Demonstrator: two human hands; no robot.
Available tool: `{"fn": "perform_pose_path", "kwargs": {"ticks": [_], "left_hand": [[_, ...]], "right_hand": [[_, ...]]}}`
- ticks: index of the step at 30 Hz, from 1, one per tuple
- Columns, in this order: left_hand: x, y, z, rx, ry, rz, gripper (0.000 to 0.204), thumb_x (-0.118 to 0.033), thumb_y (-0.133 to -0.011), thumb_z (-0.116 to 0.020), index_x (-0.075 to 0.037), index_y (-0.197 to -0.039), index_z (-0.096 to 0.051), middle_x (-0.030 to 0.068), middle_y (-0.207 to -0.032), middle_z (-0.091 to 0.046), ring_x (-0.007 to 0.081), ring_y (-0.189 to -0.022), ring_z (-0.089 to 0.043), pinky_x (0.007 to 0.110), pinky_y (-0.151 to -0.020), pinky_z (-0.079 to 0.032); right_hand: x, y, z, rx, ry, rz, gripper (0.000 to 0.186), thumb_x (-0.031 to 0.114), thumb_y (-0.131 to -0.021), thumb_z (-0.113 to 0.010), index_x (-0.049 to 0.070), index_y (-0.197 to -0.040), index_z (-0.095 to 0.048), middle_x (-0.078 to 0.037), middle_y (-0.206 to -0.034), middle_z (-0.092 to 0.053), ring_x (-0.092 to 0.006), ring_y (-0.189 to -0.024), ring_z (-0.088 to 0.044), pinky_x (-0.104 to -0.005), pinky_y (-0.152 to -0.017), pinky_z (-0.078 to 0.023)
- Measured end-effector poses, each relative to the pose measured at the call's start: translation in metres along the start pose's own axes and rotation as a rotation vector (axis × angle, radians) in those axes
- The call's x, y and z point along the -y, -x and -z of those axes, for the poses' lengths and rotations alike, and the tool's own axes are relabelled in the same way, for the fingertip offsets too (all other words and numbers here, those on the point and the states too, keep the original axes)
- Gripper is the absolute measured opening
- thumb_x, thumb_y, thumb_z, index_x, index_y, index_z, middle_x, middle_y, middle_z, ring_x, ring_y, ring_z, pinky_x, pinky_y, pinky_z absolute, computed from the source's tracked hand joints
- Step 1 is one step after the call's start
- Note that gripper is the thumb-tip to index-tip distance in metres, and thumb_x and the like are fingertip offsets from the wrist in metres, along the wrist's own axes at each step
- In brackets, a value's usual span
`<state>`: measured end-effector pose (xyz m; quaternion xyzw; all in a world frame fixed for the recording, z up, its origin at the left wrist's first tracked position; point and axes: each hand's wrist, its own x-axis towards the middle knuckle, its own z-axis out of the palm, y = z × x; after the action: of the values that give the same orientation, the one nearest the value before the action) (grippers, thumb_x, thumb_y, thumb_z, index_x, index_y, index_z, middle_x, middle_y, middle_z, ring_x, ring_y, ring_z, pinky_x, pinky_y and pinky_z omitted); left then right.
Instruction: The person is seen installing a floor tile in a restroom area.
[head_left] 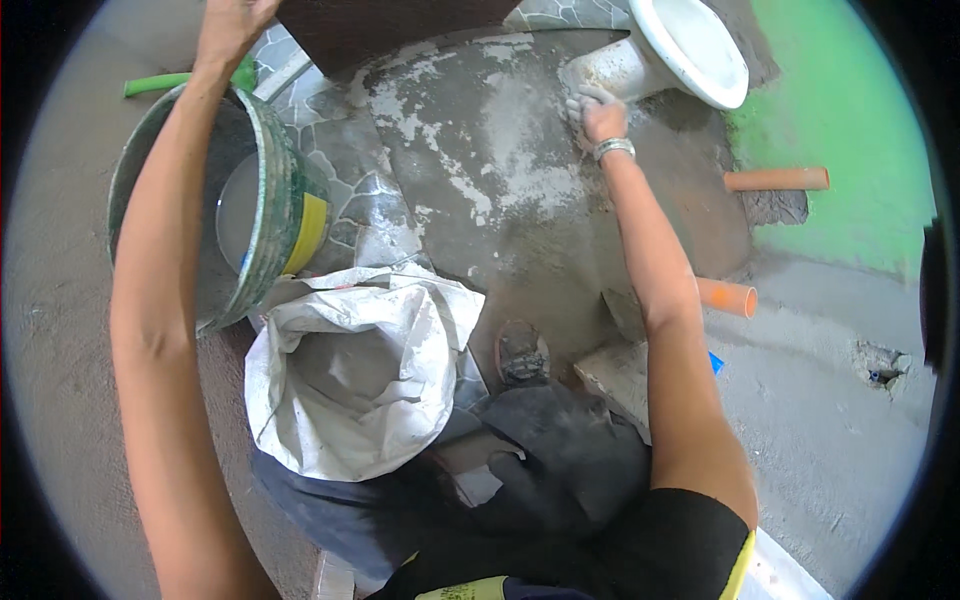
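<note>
My right hand reaches forward to the foot of a white ceramic fixture with an oval rim and a pedestal, like a toilet bowl. Its fingers are coated in pale cement and bent together against the pedestal's base; what they hold, if anything, is hidden. At the top edge, my left hand is stretched past a green-stained bucket, beside a dark brown panel. The fingers of that hand are cut off by the picture's edge. Between my arms stands a white sack, rolled open, with grey powder inside.
Two orange pipes stick out from the green and grey wall on the right. A pale slab lies beside my foot. Patchy cement covers the floor, with stone-patterned tile next to the bucket.
</note>
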<state>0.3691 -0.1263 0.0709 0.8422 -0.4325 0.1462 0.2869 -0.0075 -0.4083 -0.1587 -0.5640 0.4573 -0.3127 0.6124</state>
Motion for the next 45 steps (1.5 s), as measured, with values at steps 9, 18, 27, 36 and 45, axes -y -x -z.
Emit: {"fn": "perform_pose_path", "kwargs": {"ticks": [9, 18, 27, 36, 45], "left_hand": [[0.009, -0.003, -0.002, 0.012, 0.048, 0.021, 0.055, -0.049, -0.082, -0.074, 0.005, -0.092, -0.068, 0.0244, -0.079, -0.068, 0.0327, -0.070, -0.067, 0.042, -0.066, -0.052], [0.025, -0.012, -0.013, -0.002, -0.018, -0.126, 0.065, -0.065, -0.086, -0.062, -0.001, -0.096, -0.067, 0.0233, -0.072, -0.065, 0.0428, -0.074, -0.066, 0.045, -0.065, -0.051], [0.023, 0.013, 0.050, -0.108, 0.229, 0.215, 0.055, -0.045, -0.089, -0.063, 0.007, -0.109, -0.065, 0.0245, -0.104, -0.069, 0.0358, -0.097, -0.066, 0.044, -0.085, -0.051], [0.155, 0.191, -0.019, 0.806, -0.189, 0.469, 0.033, -0.030, -0.094, -0.059, -0.001, -0.077, -0.059, 0.0109, -0.066, -0.056, 0.0170, -0.059, -0.051, 0.037, -0.058, -0.042], [0.198, 0.193, -0.040, 1.142, -0.384, 0.529, 0.032, -0.031, -0.090, -0.062, -0.003, -0.101, -0.055, 0.0131, -0.086, -0.059, 0.0201, -0.078, -0.056, 0.039, -0.070, -0.047]], "right_hand": [[0.053, 0.004, -0.034, 0.538, 1.408, 0.591, 0.030, 0.022, -0.078, -0.066, 0.000, -0.099, -0.069, -0.026, -0.091, -0.069, -0.0418, -0.082, -0.067, -0.0491, -0.075, -0.052], [0.256, -0.016, -0.147, 0.067, 1.232, 1.356, 0.047, 0.040, -0.086, -0.064, 0.005, -0.117, -0.058, -0.022, -0.114, -0.058, -0.0302, -0.108, -0.055, -0.0482, -0.093, -0.041], [0.270, -0.046, -0.181, 0.182, 1.412, 1.163, 0.033, 0.036, -0.093, -0.058, 0.005, -0.106, -0.061, -0.021, -0.106, -0.065, -0.0413, -0.101, -0.061, -0.0510, -0.086, -0.048], [0.290, -0.040, -0.175, 0.342, 1.452, 1.041, 0.052, 0.045, -0.083, -0.062, 0.003, -0.114, -0.061, -0.026, -0.117, -0.062, -0.0422, -0.113, -0.058, -0.0529, -0.095, -0.046], [0.293, -0.028, -0.180, 0.289, 1.507, 0.868, 0.074, 0.056, -0.077, -0.069, 0.008, -0.132, -0.054, -0.022, -0.138, -0.052, -0.0391, -0.130, -0.049, -0.0508, -0.106, -0.041]]}}
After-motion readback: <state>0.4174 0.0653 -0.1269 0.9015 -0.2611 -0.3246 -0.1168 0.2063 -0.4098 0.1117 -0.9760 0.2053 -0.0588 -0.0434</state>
